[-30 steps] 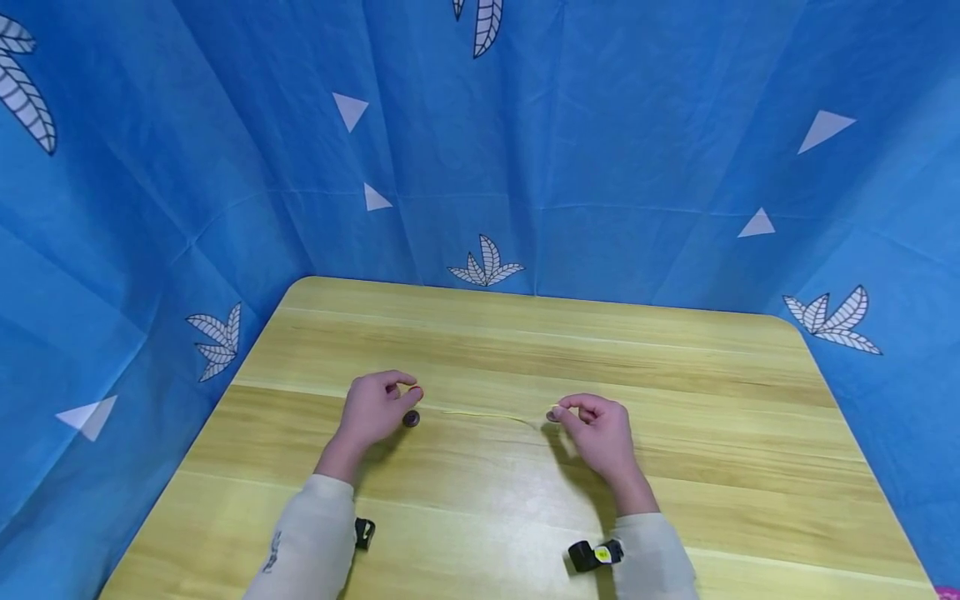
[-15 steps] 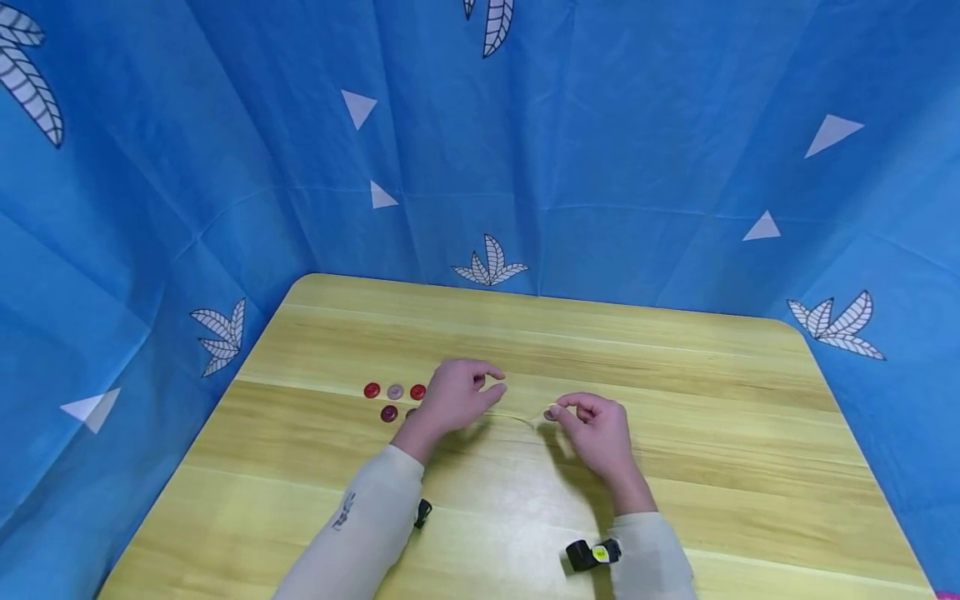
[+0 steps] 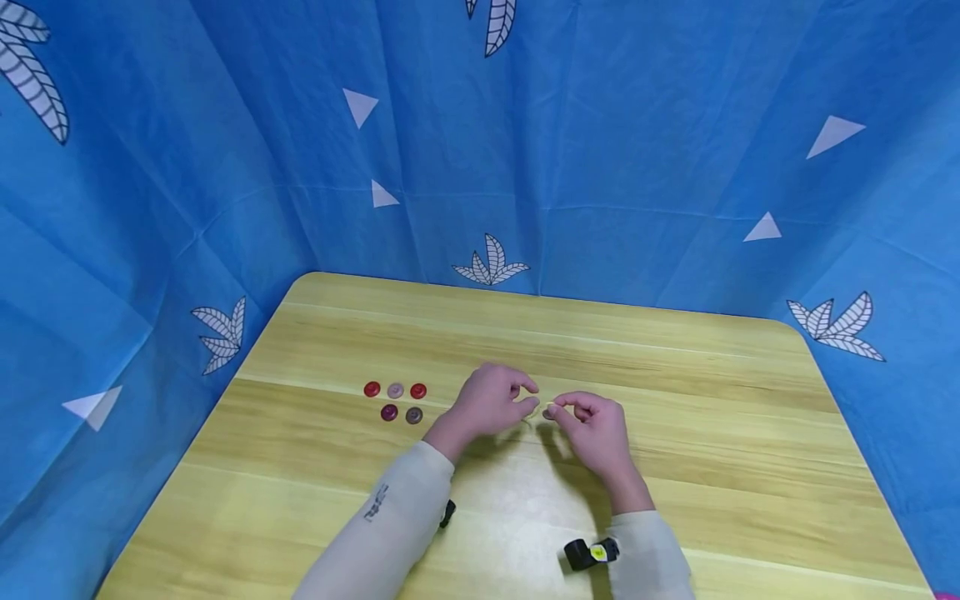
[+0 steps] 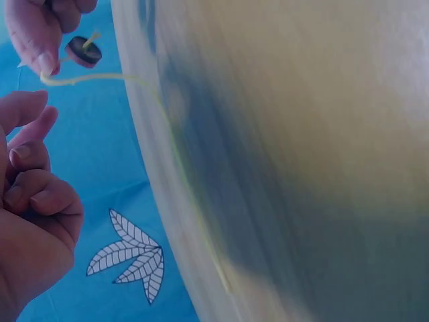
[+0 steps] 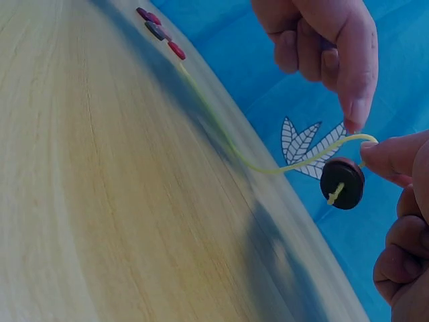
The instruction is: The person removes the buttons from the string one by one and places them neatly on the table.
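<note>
Thin yellow cord (image 5: 268, 171), pinched close to one end in my right hand (image 3: 600, 429), bending and trailing left over the counter (image 3: 712, 392). Dark round button (image 5: 343, 180) threaded on it, reddish-brown on the other face, hanging tilted just beside my pinch, knotted cord end (image 5: 334, 194) poking out its dark face.

Smooth wood-grain bench (image 3: 720, 400) catches a soft gloss | creased cloth curtain (image 3: 637, 150) looks matt | plastic-looking buttons (image 3: 372, 389) show smooth faces | cord (image 5: 268, 172) appears matt, rough at its knot | disc (image 5: 345, 180) reads smooth and dull | sleeves (image 3: 390, 525) in matt cloth
</note>
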### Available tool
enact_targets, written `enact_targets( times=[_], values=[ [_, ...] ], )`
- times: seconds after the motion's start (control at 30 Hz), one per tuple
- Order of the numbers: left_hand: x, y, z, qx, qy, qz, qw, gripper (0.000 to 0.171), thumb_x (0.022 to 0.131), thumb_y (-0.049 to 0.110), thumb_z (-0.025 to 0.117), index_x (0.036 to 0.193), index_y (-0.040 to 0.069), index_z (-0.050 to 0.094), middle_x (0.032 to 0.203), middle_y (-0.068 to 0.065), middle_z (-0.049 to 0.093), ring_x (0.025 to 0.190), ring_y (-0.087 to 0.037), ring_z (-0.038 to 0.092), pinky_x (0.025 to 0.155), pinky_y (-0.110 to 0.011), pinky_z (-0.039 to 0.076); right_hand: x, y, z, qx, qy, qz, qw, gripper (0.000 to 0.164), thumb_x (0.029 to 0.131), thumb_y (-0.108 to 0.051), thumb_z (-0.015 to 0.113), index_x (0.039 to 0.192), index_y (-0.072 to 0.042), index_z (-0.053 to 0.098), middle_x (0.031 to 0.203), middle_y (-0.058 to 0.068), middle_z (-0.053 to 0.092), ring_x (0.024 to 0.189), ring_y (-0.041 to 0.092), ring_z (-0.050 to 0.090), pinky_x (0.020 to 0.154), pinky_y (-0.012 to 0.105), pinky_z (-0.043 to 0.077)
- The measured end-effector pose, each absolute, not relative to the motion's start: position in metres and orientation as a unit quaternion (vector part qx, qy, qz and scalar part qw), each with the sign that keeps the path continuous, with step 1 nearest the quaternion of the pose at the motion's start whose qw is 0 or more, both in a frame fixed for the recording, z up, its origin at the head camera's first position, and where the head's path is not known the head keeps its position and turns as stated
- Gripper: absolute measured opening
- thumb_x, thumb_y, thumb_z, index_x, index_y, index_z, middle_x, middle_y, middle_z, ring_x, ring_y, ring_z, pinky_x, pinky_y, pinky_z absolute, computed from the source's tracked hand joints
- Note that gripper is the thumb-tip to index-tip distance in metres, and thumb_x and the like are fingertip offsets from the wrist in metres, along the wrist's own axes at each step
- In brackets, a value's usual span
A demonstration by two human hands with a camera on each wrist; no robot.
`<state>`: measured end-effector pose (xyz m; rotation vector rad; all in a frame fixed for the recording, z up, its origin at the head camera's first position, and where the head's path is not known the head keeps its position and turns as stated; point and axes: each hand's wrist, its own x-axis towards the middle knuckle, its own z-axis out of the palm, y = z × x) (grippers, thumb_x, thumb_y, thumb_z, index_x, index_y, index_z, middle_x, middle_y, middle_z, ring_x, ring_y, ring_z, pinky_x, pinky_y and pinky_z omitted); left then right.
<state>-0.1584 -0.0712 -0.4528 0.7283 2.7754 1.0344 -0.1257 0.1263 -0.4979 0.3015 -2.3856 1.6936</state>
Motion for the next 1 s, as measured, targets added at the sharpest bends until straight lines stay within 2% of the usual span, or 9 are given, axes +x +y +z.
enact_targets(
  times=[0.2, 0.43, 0.57, 0.77, 1.0],
  values=[
    [-0.157, -0.063, -0.459, 0.252, 0.919, 0.299, 0.055, 0.019, 0.092, 0.028, 0.074, 0.105, 0.016, 0.079, 0.05, 0.009, 0.037, 0.045, -0.005, 0.029, 0.047, -0.022, 0.026, -0.123, 0.125, -0.494, 0.096, -0.814, 0.561, 0.112, 0.007, 0.082, 0.004, 0.078, 0.08, -0.003, 0.076, 0.052, -0.001, 0.028, 0.048, -0.004, 0.021, 0.047, 0.024, 0.025],
    [-0.156, -0.059, -0.464, 0.243, 0.922, 0.299, 0.046, 0.012, 0.094, 0.027, 0.072, 0.098, 0.019, 0.08, 0.057, 0.01, 0.049, 0.051, -0.006, 0.04, 0.049, -0.023, 0.032, -0.109, 0.119, -0.463, 0.103, -0.812, 0.565, 0.109, 0.006, 0.083, 0.007, 0.075, 0.08, 0.003, 0.075, 0.052, 0.0, 0.029, 0.047, 0.001, 0.022, 0.048, 0.022, 0.025],
    [-0.155, -0.059, -0.465, 0.241, 0.916, 0.317, 0.04, 0.01, 0.095, 0.024, 0.071, 0.096, 0.019, 0.08, 0.058, 0.011, 0.05, 0.051, -0.006, 0.041, 0.049, -0.022, 0.033, -0.11, 0.12, -0.468, 0.105, -0.807, 0.571, 0.107, 0.006, 0.083, 0.008, 0.075, 0.081, 0.003, 0.075, 0.052, 0.0, 0.029, 0.047, 0.001, 0.023, 0.048, 0.024, 0.028],
    [-0.155, -0.061, -0.463, 0.24, 0.908, 0.344, 0.02, 0.011, 0.096, 0.022, 0.068, 0.095, 0.019, 0.079, 0.057, 0.01, 0.048, 0.05, -0.007, 0.04, 0.05, -0.023, 0.034, -0.121, 0.127, -0.499, 0.092, -0.806, 0.576, 0.098, 0.008, 0.082, 0.006, 0.077, 0.084, -0.003, 0.077, 0.052, -0.002, 0.03, 0.046, 0.001, 0.024, 0.048, 0.026, 0.029],
    [-0.154, -0.061, -0.461, 0.253, 0.901, 0.351, -0.01, 0.011, 0.097, 0.021, 0.068, 0.096, 0.019, 0.079, 0.06, 0.009, 0.046, 0.052, -0.007, 0.04, 0.052, -0.024, 0.034, -0.122, 0.129, -0.504, 0.092, -0.802, 0.582, 0.093, 0.005, 0.084, -0.006, 0.08, 0.082, -0.01, 0.078, 0.05, -0.005, 0.031, 0.046, 0.007, 0.024, 0.046, 0.026, 0.028]
  ],
)
